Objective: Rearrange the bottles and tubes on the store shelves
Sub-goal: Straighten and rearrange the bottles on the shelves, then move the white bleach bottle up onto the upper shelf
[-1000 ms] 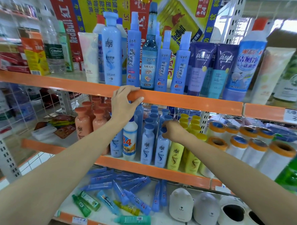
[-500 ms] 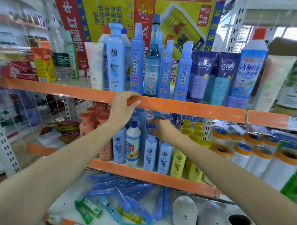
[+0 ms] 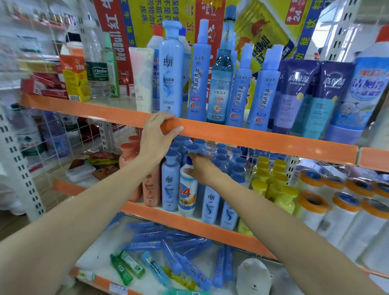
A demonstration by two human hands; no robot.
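Note:
My left hand (image 3: 157, 135) grips the orange front edge of the upper shelf (image 3: 267, 140), fingers over the top and thumb on the face. Just below it, my right hand (image 3: 202, 170) reaches into the middle shelf. Its fingertips curl around the blue cap of a blue bottle (image 3: 197, 148) behind the white "84" bottle (image 3: 187, 196). Rows of blue bottles (image 3: 170, 186), peach bottles (image 3: 151, 188) and yellow bottles (image 3: 284, 197) stand there. Blue tubes (image 3: 144, 245) and green tubes (image 3: 127, 264) lie loose on the bottom shelf.
On the upper shelf stand a tall blue bottle (image 3: 171, 75), spray bottles (image 3: 199, 80) and purple tubes (image 3: 296, 96). White rolls with orange rims (image 3: 312, 210) fill the middle shelf's right side. White bear-faced holders (image 3: 253, 281) sit at bottom right.
My right hand has moved left and up, from the blue caps beside the yellow bottles to a cap behind the "84" bottle. My left hand keeps its hold on the shelf edge.

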